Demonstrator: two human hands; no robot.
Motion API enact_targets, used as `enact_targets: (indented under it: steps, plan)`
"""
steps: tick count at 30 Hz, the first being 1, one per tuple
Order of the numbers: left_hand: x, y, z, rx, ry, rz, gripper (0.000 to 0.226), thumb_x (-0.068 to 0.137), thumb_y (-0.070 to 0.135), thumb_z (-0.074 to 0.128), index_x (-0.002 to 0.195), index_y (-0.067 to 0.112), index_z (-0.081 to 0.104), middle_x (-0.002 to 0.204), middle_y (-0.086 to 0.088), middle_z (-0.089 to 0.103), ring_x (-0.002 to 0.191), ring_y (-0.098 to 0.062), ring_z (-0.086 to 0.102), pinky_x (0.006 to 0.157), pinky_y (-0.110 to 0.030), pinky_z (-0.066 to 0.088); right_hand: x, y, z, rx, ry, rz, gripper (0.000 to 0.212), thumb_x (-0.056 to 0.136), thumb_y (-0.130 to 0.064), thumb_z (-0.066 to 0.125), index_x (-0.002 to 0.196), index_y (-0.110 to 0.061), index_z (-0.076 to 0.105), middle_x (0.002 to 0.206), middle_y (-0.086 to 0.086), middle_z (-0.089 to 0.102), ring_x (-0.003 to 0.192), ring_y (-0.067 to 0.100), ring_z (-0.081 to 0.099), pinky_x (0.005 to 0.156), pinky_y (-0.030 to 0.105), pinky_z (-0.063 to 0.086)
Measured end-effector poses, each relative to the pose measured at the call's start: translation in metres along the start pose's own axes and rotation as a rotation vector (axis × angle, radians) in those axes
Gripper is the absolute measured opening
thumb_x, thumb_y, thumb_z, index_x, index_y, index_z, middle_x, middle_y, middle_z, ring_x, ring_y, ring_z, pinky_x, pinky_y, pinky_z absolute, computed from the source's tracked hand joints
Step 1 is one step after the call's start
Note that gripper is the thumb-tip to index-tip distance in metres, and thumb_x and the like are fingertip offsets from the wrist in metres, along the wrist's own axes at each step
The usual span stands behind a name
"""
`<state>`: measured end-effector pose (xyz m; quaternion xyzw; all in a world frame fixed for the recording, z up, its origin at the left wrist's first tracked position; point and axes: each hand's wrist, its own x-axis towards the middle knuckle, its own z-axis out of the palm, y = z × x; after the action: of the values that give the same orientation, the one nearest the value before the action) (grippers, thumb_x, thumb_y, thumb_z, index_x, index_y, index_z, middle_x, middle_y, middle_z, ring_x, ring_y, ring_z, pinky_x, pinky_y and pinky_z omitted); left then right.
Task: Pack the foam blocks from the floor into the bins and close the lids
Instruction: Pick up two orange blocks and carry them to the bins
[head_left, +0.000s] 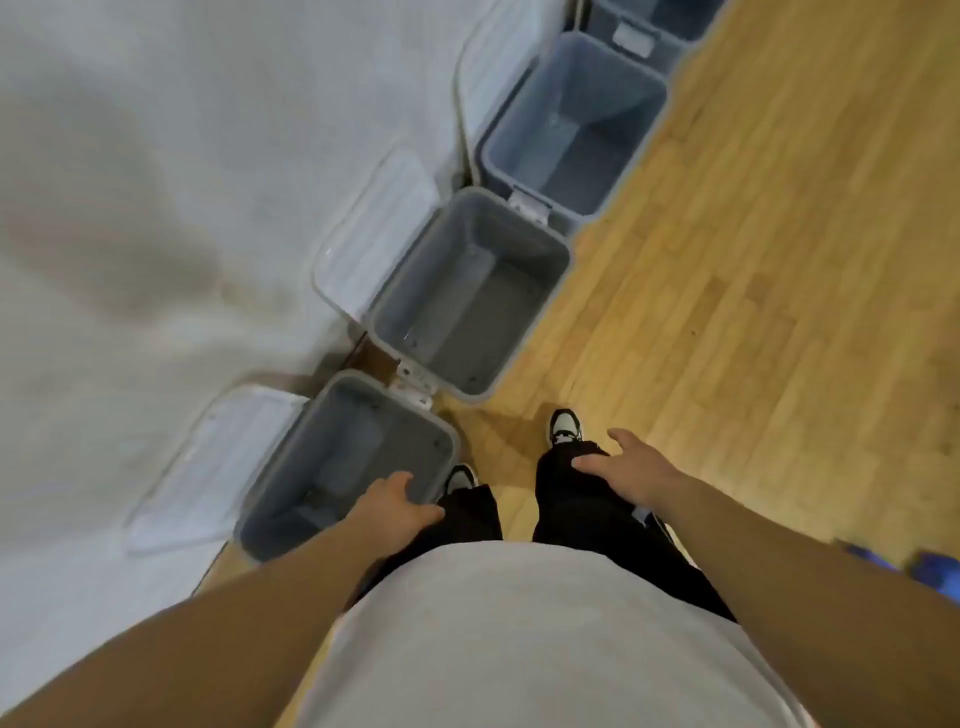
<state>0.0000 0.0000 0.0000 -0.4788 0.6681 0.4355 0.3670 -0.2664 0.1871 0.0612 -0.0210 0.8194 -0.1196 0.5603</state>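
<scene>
The farthest bin (644, 23) is cut off by the top edge. A blue thing (930, 571) at the right edge is too blurred to identify.

The person wears a loose, pale grey T-shirt (519, 634) over black trousers (587, 504) that fall wide to the ankles. On the feet are black-and-white sneakers (563, 427), and both forearms (270, 587) are bare.

Single head-worn wide-angle cam, standing height, pitched steeply down past the person's torso (519, 634) and shoes (563, 427). Nearest bin (298, 457) sits close below the lens. Farther bins (415, 270) recede beyond it along the wall (156, 208), with wood floor (753, 312) to its right.
</scene>
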Motion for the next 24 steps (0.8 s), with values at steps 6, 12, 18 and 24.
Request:
enact_targets:
  steps: [6, 12, 18, 24]
  plan:
    - [-0.002, 0.113, 0.014, 0.256, -0.137, 0.178, 0.041, 0.089, 0.044, 0.072, 0.121, 0.024, 0.055, 0.123, 0.005, 0.056, 0.107, -0.015, 0.055, 0.091, -0.031, 0.047, -0.023, 0.128, 0.005, 0.339, 0.075, 0.231, 0.093, 0.084, -0.056, 0.072, 0.159, -0.025, 0.027, 0.156, 0.009, 0.041, 0.135, 0.031, 0.047, 0.1, 0.037, 0.043]
    - [-0.002, 0.247, 0.08, 0.574, -0.211, 0.363, 0.081, 0.09, 0.051, 0.068, 0.157, 0.026, 0.03, 0.148, -0.005, 0.049, 0.122, -0.023, 0.057, 0.091, -0.031, 0.048, -0.054, 0.249, 0.022, 0.756, 0.116, 0.414, 0.092, 0.082, -0.058, 0.072, 0.158, -0.025, 0.03, 0.153, 0.01, 0.045, 0.131, 0.032, 0.051, 0.107, 0.042, 0.044]
    - [-0.004, 0.347, 0.158, 0.728, -0.2, 0.372, 0.08, 0.09, 0.053, 0.069, 0.156, 0.027, 0.031, 0.158, -0.006, 0.037, 0.137, -0.029, 0.046, 0.103, -0.038, 0.044, -0.062, 0.349, -0.002, 1.091, 0.143, 0.45, 0.093, 0.086, -0.053, 0.072, 0.159, -0.017, 0.028, 0.16, 0.012, 0.035, 0.142, 0.034, 0.039, 0.111, 0.044, 0.036]
    - [-0.005, 0.422, 0.211, 0.786, -0.15, 0.412, 0.07, 0.094, 0.046, 0.066, 0.153, 0.021, 0.037, 0.141, -0.006, 0.05, 0.113, -0.02, 0.051, 0.091, -0.033, 0.044, -0.05, 0.418, -0.115, 1.281, 0.359, 0.328, 0.089, 0.086, -0.052, 0.072, 0.158, -0.021, 0.03, 0.161, 0.011, 0.035, 0.144, 0.034, 0.036, 0.115, 0.048, 0.031]
